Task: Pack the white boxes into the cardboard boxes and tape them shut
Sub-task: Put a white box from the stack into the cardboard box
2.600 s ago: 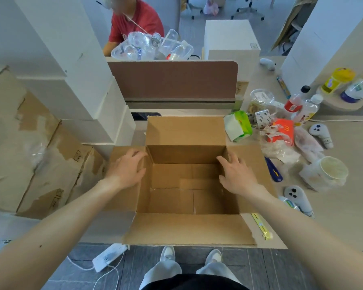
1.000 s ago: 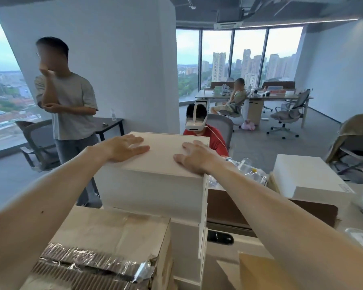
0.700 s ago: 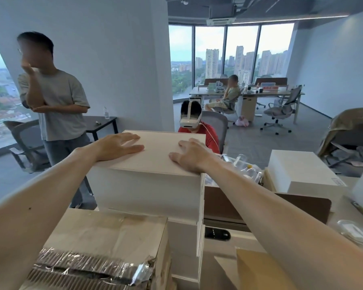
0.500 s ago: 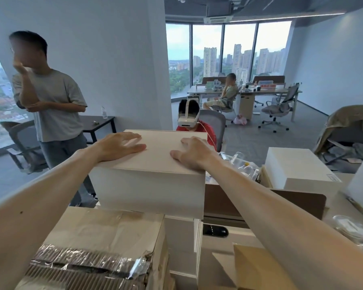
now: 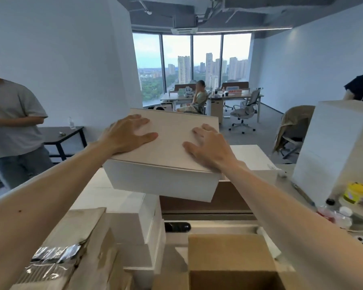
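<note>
White box: top white box (image 5: pixel 161 181) sits at centre, tilted down to the right; its right end overhangs the white stack (image 5: pixel 117 195) and hangs above the brown divider (image 5: pixel 208 203); whether its left underside touches the stack cannot be told
Left hand: left hand (image 5: pixel 128 135) lies on the left part of the lid; fingers straight and spread, pressing flat, curled round nothing
Right hand: right hand (image 5: pixel 208 148) lies on the near right part of the lid; fingers spread and flat, thumb pointing left, nothing pinched
Cardboard box: open cardboard box (image 5: pixel 228 258) stands near, below and right of the white box; far flap upright; what shows of its inside holds no white box
Done so far: judged early; a carton is open and ready, and one white box is in hand above it
Left to do: lowering this box into the carton; packing more from the stack; folding flaps; taping; no tape roll can be made out
Near left: a taped carton (image 5: pixel 71 248) with shiny tape across its top, perhaps packed already
Right: a tall white block (image 5: pixel 333 147); bottles (image 5: pixel 354 193) just beside its base
Far left: a bystander (image 5: pixel 11 114) in a grey shirt, well apart
</note>
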